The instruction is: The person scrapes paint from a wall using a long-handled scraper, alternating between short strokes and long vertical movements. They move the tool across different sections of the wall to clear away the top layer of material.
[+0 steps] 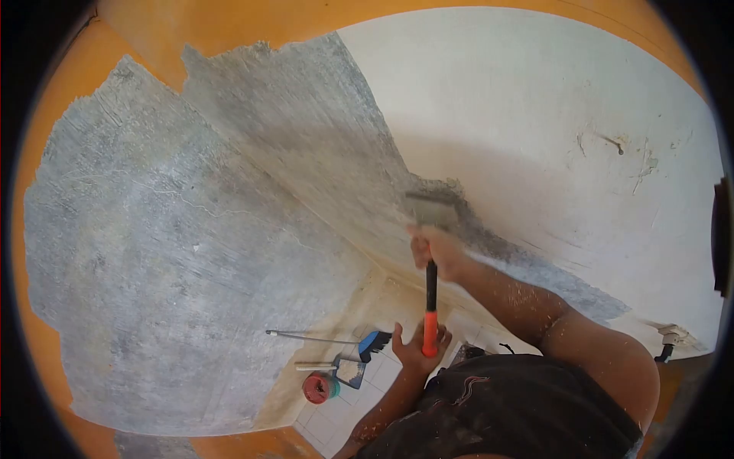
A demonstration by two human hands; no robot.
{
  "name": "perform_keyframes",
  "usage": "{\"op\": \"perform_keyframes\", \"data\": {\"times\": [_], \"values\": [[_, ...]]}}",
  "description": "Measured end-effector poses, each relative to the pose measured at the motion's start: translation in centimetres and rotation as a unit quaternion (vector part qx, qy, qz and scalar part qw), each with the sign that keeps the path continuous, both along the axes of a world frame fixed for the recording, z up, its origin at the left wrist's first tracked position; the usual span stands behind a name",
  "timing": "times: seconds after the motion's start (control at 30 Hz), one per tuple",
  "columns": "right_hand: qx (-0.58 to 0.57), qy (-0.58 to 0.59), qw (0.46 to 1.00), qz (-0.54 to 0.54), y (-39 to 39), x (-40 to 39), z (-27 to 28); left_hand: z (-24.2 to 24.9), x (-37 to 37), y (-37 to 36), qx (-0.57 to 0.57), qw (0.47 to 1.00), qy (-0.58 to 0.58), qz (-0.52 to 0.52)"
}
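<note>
Hands: 2, both mine, on 1 scraper [431, 298]. Right hand [438, 252]: fingers wrapped round the shaft just below the blade [433, 208], motion-blurred. Left hand [422, 348]: thumb spread toward 11 o'clock, orange grip end against the palm, other fingers loosely curled beside it. Scraper stands near frame center, blade toward 12, grip toward 6, blade at the ragged edge between bare gray and white wall [489, 99].

Floor, 7 o'clock from my hands: 1 blue broom [373, 346], thin handle toward 9; 1 dustpan [350, 372]; 1 red bucket [318, 389] with green showing beside it, can't tell if separate.

Room: open white wall from the blade toward 1 o'clock; 1 hole [616, 146] at 2, 1 pipe fitting [673, 335] at 4. Wall corner [306, 208] runs from 11 down toward my hands; gray wall [168, 229] fills 9. Dark-clothed torso [512, 405] bounds 5.
</note>
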State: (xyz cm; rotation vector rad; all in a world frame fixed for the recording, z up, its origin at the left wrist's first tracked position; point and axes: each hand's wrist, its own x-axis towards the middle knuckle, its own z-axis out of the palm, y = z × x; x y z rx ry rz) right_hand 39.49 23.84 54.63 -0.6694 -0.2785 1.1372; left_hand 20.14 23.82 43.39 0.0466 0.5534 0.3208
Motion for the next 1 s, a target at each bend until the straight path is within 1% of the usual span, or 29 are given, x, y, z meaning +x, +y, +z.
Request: {"op": "perform_keyframes", "data": {"times": [0.03, 0.07, 0.1, 0.17, 0.2, 0.23, 0.27, 0.3, 0.37, 0.4, 0.43, 0.47, 0.5, 0.53, 0.57, 0.6, 0.7, 0.77, 0.83, 0.87, 0.9, 0.93, 0.97, 1.0], "values": [[-0.044, 0.0, 0.999, 0.002, -0.7, -1.0, -0.1, -0.2, -0.6, -0.4, -0.033, 0.998, 0.048, 0.0], [-0.089, 0.002, 0.996, 0.004, -1.1, -1.4, -0.2, -0.6, -0.6, -0.3, -0.031, 0.998, 0.057, 0.0], [-0.09, 0.004, 0.996, 0.006, -1.0, -0.6, -0.2, -1.0, -0.7, -0.4, -0.029, 0.997, 0.067, 0.001], [-0.007, 0.007, 1.0, 0.018, -0.4, 1.6, -0.1, 1.8, 0.7, 0.3, 0.02, 0.999, 0.031, 0.007], [-0.011, 0.012, 1.0, 0.02, -0.3, 1.8, 1.0, 3.2, 1.5, 0.2, 0.043, 0.998, 0.049, 0.016], [-0.006, -0.01, 1.0, -0.001, -0.2, 1.7, 3.3, 3.8, 1.7, 0.0, 0.04, 0.998, 0.051, 0.016], [0.001, -0.032, 0.999, -0.024, -0.2, 1.6, 4.4, 4.3, 1.8, -0.1, 0.044, 0.999, 0.019, 0.014], [0.001, -0.031, 0.999, -0.024, -0.3, 1.5, 4.0, 4.5, 1.8, 0.0, 0.048, 0.999, -0.014, 0.012], [0.013, -0.029, 0.999, -0.035, -0.4, 0.9, 2.8, 3.6, 0.8, -0.3, 0.036, 0.999, -0.009, 0.032], [0.014, -0.03, 0.999, -0.034, -0.7, 0.0, 2.4, 2.7, 0.0, -0.5, 0.023, 0.999, 0.027, 0.037], [-0.025, -0.019, 0.999, -0.039, -1.2, -1.1, 1.8, 2.4, -0.7, -0.7, 0.009, 0.997, 0.062, 0.042], [-0.066, -0.009, 0.997, -0.045, -1.4, -1.6, 1.5, 2.2, -1.4, -1.0, -0.008, 0.998, 0.054, 0.034], [-0.068, -0.009, 0.997, -0.043, -1.2, -1.1, 1.1, 1.8, -1.3, -0.9, -0.01, 0.998, 0.054, 0.035], [-0.038, 0.003, 0.998, -0.046, -0.6, -0.4, 0.2, 2.7, -0.9, -0.8, -0.006, 0.997, 0.059, 0.043], [-0.009, 0.018, 0.999, -0.048, -0.4, -0.2, 1.0, 3.5, -0.6, -0.6, -0.005, 0.996, 0.067, 0.051], [0.0, -0.032, 0.999, -0.016, -0.7, 1.0, 2.1, 3.5, -0.2, 0.4, 0.041, 0.998, 0.038, 0.043], [0.021, -0.031, 0.999, -0.021, 0.1, 1.2, 3.9, 5.4, 1.2, 0.3, 0.041, 0.996, 0.054, 0.053], [0.01, -0.03, 0.999, -0.03, -0.2, 0.9, 3.0, 4.7, 0.9, -0.3, 0.049, 0.996, 0.049, 0.064], [0.001, -0.03, 0.999, -0.038, -0.6, -0.3, 1.9, 3.4, -0.3, -1.3, 0.026, 0.997, 0.068, 0.035], [-0.032, -0.015, 0.999, -0.038, -1.1, -1.4, 1.3, 2.9, -0.8, -1.8, 0.021, 0.995, 0.098, 0.022], [-0.066, 0.001, 0.997, -0.039, -1.2, -1.9, 0.9, 2.1, -0.9, -1.5, 0.021, 0.995, 0.095, 0.021], [-0.074, 0.014, 0.997, -0.011, -1.3, -1.8, 0.7, 1.1, -0.9, -1.0, 0.008, 0.997, 0.08, 0.017], [-0.074, 0.015, 0.997, -0.012, -1.2, -1.0, 0.9, 0.2, -1.1, -0.6, -0.006, 0.998, 0.065, 0.012], [-0.037, -0.012, 0.999, -0.016, -1.0, 0.3, 1.5, 2.2, 0.2, -0.3, 0.026, 0.997, 0.066, 0.029]]}}
